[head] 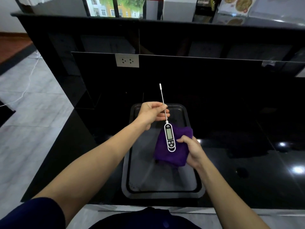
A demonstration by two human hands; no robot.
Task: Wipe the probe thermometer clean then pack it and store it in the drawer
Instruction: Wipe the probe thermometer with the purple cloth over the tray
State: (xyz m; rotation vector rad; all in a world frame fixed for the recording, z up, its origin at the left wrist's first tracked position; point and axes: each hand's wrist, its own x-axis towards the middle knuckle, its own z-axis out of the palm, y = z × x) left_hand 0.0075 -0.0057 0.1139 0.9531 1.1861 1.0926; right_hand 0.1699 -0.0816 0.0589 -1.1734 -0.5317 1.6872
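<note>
Glossy black table (247, 154) with a raised black back wall carrying a white wall socket (127, 60), a dark tray (162, 193) lying on it, pale tiled floor (33, 104) to the left and a window (115, 7) beyond. Left hand (152, 113) over the tray's far end, fingers curled loosely, pinching the metal stem of the probe thermometer (169, 137), capped tip pointing away. Right hand (192, 150) closed around a purple cloth (171, 156), bunched behind the thermometer's white display body, above the tray.
</note>
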